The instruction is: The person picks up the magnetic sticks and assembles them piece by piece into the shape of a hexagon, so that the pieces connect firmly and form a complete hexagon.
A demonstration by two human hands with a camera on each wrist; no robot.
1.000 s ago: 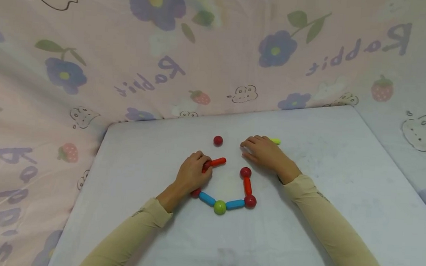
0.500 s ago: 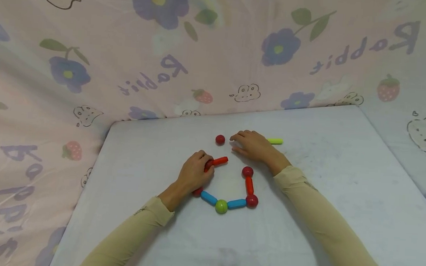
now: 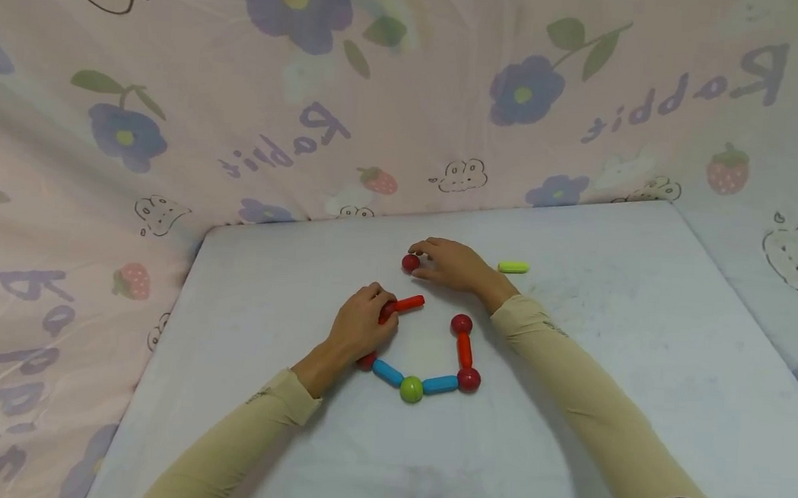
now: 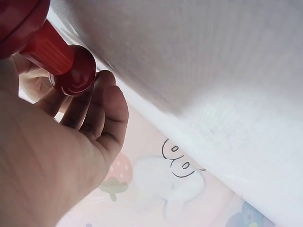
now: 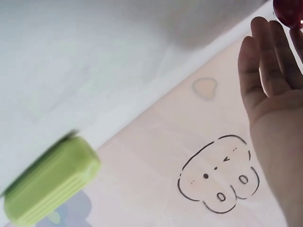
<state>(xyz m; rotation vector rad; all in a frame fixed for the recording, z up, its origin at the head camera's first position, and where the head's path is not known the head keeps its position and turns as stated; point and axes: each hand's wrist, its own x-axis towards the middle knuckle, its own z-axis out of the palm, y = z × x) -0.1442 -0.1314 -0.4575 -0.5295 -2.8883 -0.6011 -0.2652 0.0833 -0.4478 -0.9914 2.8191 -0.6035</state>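
A chain of ball-and-rod building toys lies on the white table. It has a green ball (image 3: 412, 389), blue rods (image 3: 441, 383) and red balls (image 3: 469, 380), with a red rod (image 3: 464, 350) rising on the right to another red ball. My left hand (image 3: 362, 323) grips a red ball (image 4: 75, 71) at the chain's left end, fingers curled about it; a red rod (image 3: 409, 303) points rightward from it. Partly spread, the fingers of my right hand (image 3: 458, 266) reach around a loose red ball (image 3: 410, 263); whether they touch it I cannot tell.
A yellow-green rod (image 3: 513, 267) lies behind my right wrist, near the back of the white table (image 3: 616, 293). A patterned cloth (image 3: 407, 112) hangs right behind the table's back edge and along its sides.
My right hand has moved left from beside the yellow-green rod to the loose red ball, uncovering the rod. My left hand keeps its grip in the same place.
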